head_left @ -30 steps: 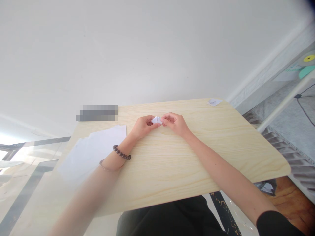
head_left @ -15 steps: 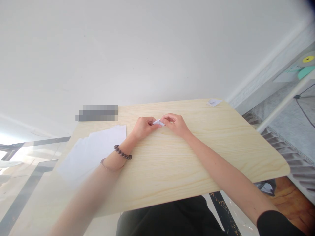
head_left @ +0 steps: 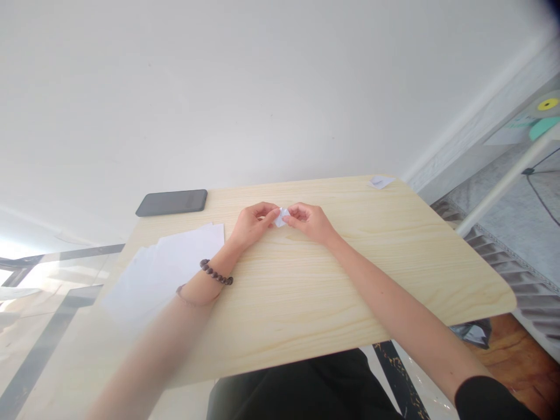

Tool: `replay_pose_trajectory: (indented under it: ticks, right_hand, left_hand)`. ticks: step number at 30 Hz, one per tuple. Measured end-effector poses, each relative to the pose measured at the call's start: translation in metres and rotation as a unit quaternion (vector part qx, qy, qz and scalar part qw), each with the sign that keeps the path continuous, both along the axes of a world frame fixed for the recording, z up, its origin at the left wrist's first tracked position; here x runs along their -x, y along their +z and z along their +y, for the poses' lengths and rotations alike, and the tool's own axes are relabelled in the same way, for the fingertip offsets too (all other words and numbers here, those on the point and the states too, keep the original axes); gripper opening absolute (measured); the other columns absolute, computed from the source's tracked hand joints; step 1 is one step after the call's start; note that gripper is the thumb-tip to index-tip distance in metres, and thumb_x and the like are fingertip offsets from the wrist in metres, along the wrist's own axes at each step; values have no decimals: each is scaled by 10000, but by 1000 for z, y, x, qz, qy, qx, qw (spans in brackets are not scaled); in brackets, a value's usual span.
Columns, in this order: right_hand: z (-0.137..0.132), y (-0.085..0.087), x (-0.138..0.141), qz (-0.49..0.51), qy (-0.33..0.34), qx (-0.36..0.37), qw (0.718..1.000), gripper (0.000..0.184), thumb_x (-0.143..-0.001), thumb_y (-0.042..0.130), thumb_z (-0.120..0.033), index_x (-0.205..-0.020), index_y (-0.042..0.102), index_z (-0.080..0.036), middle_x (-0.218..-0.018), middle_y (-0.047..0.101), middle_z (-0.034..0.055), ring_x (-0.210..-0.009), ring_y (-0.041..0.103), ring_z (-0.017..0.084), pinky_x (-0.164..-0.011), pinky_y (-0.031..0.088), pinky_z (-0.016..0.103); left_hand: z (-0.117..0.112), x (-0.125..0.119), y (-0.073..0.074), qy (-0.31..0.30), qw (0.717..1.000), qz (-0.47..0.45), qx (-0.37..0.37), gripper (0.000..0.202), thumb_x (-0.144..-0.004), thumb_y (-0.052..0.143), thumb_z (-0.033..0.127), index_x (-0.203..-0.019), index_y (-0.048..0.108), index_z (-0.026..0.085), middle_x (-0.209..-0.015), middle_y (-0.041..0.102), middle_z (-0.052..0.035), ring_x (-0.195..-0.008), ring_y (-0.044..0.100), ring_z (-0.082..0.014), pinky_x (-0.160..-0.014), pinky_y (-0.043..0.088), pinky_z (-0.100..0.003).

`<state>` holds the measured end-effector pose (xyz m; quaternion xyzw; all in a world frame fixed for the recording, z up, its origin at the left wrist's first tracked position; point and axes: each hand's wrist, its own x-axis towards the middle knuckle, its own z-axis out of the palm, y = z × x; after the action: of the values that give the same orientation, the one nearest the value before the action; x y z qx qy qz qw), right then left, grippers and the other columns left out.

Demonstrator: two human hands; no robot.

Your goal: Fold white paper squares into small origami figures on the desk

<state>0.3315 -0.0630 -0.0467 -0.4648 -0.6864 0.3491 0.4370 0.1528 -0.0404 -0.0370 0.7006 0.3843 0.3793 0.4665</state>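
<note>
A small folded piece of white paper (head_left: 282, 216) is pinched between both hands just above the light wooden table (head_left: 306, 291). My left hand (head_left: 251, 224), with a dark bead bracelet on its wrist, grips the paper's left side with curled fingers. My right hand (head_left: 308, 221) pinches its right side with thumb and fingertips. The two hands nearly touch each other around the paper.
A stack of white paper sheets (head_left: 166, 265) lies on the table's left part. A dark phone (head_left: 172, 202) rests at the far left corner. A small folded paper scrap (head_left: 380, 182) sits at the far right corner. A white wall stands behind the table.
The hands have turned the small folded paper a little between the fingertips; it now sits slightly higher and more upright. Arms stay where they were.
</note>
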Motion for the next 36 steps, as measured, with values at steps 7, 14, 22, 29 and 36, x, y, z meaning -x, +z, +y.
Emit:
replay_pose_trajectory:
  ticks: [7, 14, 22, 29, 36]
  right_hand:
    - [-1, 1, 4, -76, -14, -13, 997, 245, -674, 610, -402, -763, 608, -174, -623, 543, -21, -549, 450, 89, -532, 359, 219]
    - [-2, 2, 5, -102, -26, 0, 994, 211, -717, 550, -381, -722, 606, -177, -554, 489, -33, -502, 397, 81, -489, 306, 217]
    - [-3, 2, 4, -82, -22, 8, 996, 200, -711, 550, -365, -732, 597, -172, -601, 554, -24, -526, 453, 85, -512, 343, 216]
    - [2, -2, 0, 33, 10, 57, 998, 288, -683, 600, -373, -874, 543, -165, -713, 621, 15, -614, 545, 114, -575, 419, 237]
    - [1, 1, 0, 26, 12, 65, 998, 280, -684, 608, -363, -868, 552, -160, -770, 672, 48, -627, 566, 119, -552, 401, 225]
  left_hand:
    - [3, 2, -2, 28, 999, -33, 3, 342, -733, 567, 458, -806, 608, 127, -804, 628, -68, -721, 566, -146, -667, 478, -273]
    - [4, 3, -3, 53, 998, -14, -5, 326, -730, 572, 457, -818, 615, 146, -861, 650, -65, -792, 571, -156, -743, 431, -265]
    - [3, 1, -3, 15, 1000, -19, 2, 340, -759, 522, 469, -833, 585, 143, -839, 631, -54, -757, 562, -140, -707, 443, -258]
    - [3, 2, -6, -7, 1000, 14, -4, 340, -744, 556, 440, -913, 584, 146, -912, 632, -68, -758, 579, -145, -705, 448, -270]
    - [5, 2, -6, -19, 1000, -5, 17, 336, -719, 579, 431, -865, 594, 129, -852, 645, -71, -765, 584, -155, -710, 450, -279]
